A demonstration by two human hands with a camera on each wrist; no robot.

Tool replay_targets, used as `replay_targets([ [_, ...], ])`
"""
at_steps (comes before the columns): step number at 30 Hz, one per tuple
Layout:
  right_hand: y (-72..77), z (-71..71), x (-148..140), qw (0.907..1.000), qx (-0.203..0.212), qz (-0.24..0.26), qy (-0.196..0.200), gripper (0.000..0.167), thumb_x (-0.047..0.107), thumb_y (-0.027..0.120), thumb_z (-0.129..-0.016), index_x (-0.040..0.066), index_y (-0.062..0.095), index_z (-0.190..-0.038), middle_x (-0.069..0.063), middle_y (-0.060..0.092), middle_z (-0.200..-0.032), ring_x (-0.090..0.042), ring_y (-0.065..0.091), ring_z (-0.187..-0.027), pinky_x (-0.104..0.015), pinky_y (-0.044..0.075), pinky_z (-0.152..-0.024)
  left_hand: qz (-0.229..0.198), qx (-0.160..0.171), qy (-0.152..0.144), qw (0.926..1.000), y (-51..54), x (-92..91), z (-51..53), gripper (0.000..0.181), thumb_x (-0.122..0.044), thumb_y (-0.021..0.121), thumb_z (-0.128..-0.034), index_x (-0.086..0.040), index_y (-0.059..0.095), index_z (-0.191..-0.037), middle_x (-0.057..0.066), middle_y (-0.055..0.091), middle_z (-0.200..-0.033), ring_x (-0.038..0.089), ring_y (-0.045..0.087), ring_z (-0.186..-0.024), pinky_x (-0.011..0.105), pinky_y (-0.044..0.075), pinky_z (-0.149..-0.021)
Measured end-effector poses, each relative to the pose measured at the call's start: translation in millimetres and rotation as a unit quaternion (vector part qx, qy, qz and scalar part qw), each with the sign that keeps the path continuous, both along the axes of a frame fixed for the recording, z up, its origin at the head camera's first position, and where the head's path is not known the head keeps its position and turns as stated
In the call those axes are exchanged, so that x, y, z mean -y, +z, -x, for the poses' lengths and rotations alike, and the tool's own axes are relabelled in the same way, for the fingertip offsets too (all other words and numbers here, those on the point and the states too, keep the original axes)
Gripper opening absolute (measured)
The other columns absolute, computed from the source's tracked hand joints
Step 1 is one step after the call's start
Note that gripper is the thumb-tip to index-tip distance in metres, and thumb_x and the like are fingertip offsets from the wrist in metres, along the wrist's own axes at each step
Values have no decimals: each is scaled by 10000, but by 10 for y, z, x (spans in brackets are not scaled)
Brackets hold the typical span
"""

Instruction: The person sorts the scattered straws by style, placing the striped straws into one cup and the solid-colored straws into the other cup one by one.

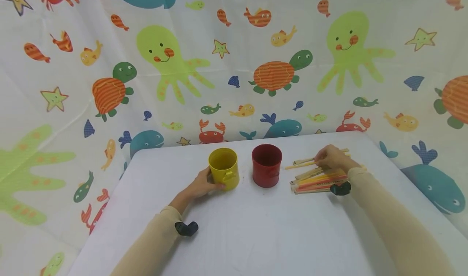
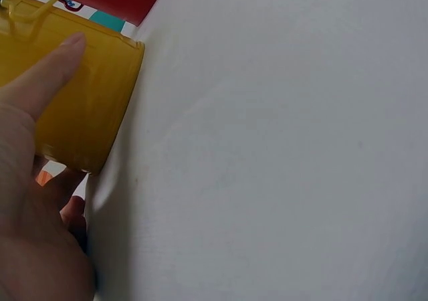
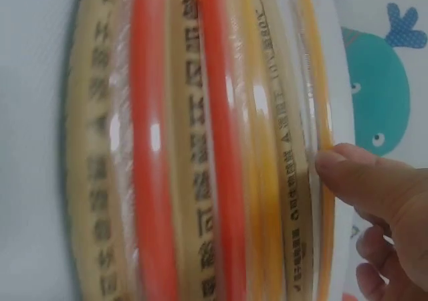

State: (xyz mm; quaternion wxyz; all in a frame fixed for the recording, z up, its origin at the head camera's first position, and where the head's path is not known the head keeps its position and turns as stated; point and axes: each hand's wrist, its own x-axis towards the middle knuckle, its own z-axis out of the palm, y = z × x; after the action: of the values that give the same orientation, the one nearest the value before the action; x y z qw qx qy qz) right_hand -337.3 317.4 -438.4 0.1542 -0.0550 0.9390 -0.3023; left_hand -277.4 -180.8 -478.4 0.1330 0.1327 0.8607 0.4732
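Note:
In the head view my left hand [image 1: 200, 184] grips a yellow mug [image 1: 231, 178], which stands upright on the table. The left wrist view shows the thumb along the side of the yellow mug [image 2: 100, 100], below its handle, with fingers on the other side. Just right of it stands a red mug [image 1: 266, 174], apart from both hands. My right hand [image 1: 332, 157] is over a bunch of straws [image 1: 316, 183] at the right, pinching a yellow straw [image 1: 300, 166]. Close up, the right thumb is against that yellow straw [image 3: 326, 114]; its fingertips are partly hidden.
The straws, some red or yellow and some in printed paper wrappers [image 3: 194, 140], lie side by side on the white table [image 1: 256, 235]. Behind the table hangs a curtain [image 1: 237, 73] printed with sea animals. Both wrists carry a small black device [image 1: 186, 228].

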Motion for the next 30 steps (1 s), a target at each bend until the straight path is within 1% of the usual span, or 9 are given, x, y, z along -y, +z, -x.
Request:
replay_targets([
  [2,0,9,2,9998,-164,-101,90,149,100,729,-910,-14,735,-1006,-137,716,-980,-247,582,-916,-361,496,-845,6,6,25,10000,-14,-4,-8,907,-344,824,-840,-171,319,-1573,76,366,-1639,343,238,-1561,658,142,-1254],
  [3,-2,9,2,9998,-147,-77,92,159,101,731,-910,-16,729,-1017,-149,717,-998,-252,591,-919,-390,519,-855,5,10,41,10000,-20,-7,-12,904,-345,826,-839,-173,324,-1571,74,367,-1639,342,238,-1561,658,143,-1254],
  [6,-31,19,-8,9999,-71,-63,113,230,123,735,-916,-18,707,-1096,-187,713,-1088,-261,616,-954,-450,552,-920,-12,11,85,10000,-32,-10,-18,899,-337,831,-833,-173,336,-1566,73,372,-1637,342,239,-1561,657,142,-1254],
  [9,-72,36,-24,10000,-29,56,1,295,143,725,-931,-17,677,-1175,-212,685,-1159,-276,619,-978,-457,565,-945,-69,4,77,9999,-35,-12,-15,885,-323,831,-834,-171,348,-1559,74,385,-1629,343,245,-1558,660,137,-1253],
  [14,-89,88,-39,9995,-263,106,-121,251,106,695,-942,-36,682,-1149,-212,685,-1100,-279,604,-940,-427,545,-898,-93,-36,52,9999,-15,-5,0,874,-320,831,-835,-170,357,-1554,71,400,-1619,342,256,-1554,669,137,-1249],
  [17,-80,103,-24,9997,-168,63,-172,216,95,682,-949,-36,695,-1119,-190,706,-1056,-259,613,-914,-414,546,-894,-71,-61,39,9999,1,-2,-4,881,-331,829,-836,-174,349,-1558,67,391,-1625,339,253,-1555,667,139,-1249],
  [22,-58,93,-11,9999,-49,43,-148,228,117,693,-948,-40,694,-1113,-177,718,-1033,-248,621,-905,-381,539,-861,-71,-30,45,10000,-3,-1,-12,888,-338,831,-835,-185,343,-1561,56,388,-1627,325,255,-1556,654,143,-1255],
  [24,-45,83,-13,9998,-99,37,-148,224,129,701,-945,-34,701,-1099,-167,714,-1025,-250,607,-917,-356,521,-843,-87,-20,61,9999,-8,-3,-14,885,-332,833,-834,-186,348,-1560,54,392,-1625,325,258,-1555,656,145,-1254],
  [30,10,55,-40,9986,-535,3,-56,215,145,720,-932,-31,730,-1054,-136,695,-973,-251,535,-888,-294,443,-734,-94,-35,147,9998,-9,-16,-9,876,-301,830,-839,-176,350,-1561,68,387,-1628,343,249,-1557,670,141,-1247],
])
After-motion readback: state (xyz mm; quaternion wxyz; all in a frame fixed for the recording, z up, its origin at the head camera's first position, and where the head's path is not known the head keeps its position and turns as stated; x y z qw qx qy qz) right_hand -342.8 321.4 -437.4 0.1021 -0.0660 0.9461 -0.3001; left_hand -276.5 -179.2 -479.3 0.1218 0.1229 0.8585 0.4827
